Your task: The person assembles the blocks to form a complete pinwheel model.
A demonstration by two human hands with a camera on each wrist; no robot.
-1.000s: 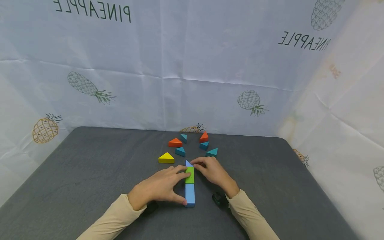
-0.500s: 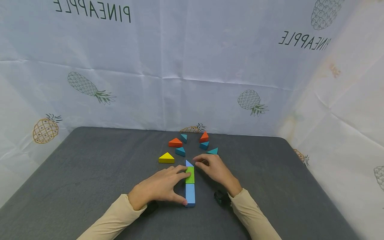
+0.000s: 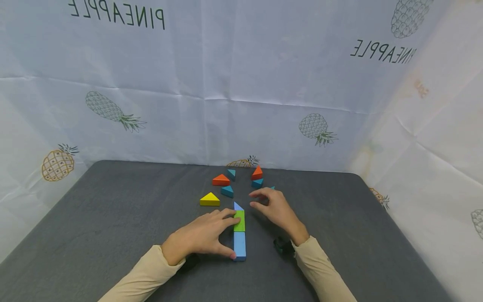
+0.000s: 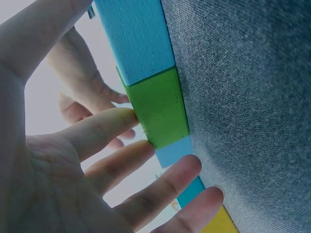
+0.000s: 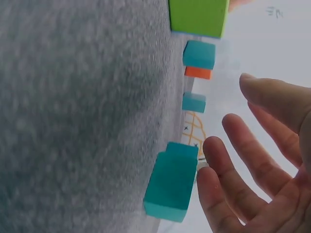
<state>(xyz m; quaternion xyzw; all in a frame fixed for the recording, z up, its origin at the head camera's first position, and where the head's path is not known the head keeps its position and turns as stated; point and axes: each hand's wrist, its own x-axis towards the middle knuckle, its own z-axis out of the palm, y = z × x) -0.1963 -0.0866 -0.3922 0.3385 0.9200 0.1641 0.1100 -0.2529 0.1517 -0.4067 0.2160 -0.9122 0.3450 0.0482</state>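
Note:
A light blue rectangular block (image 3: pixel 239 246), a green block (image 3: pixel 240 226) and a small blue triangular block (image 3: pixel 237 206) form a straight row running away from me. My left hand (image 3: pixel 201 235) rests along its left side with fingers spread. Its thumb touches the near corner of the light blue block; index and middle fingertips meet the green block's edge in the left wrist view. Right of the row, my right hand (image 3: pixel 279 213) hovers with loosely bent fingers and nothing between them. It partly covers a teal triangular block (image 3: pixel 272 188), which shows larger beside the fingers in the right wrist view.
Beyond the row lie a yellow triangle (image 3: pixel 209 199), two orange triangles, one of them left (image 3: pixel 221 180) and one right (image 3: pixel 257 173), and several teal-blue triangles such as this one (image 3: pixel 227 191). A pineapple-print cloth (image 3: pixel 241 84) hangs behind the dark grey table (image 3: pixel 113 218).
My right hand has left the blue triangle at the row's far end and moved right and away from me, over the teal triangle, its fingers spreading. My left hand stays in place.

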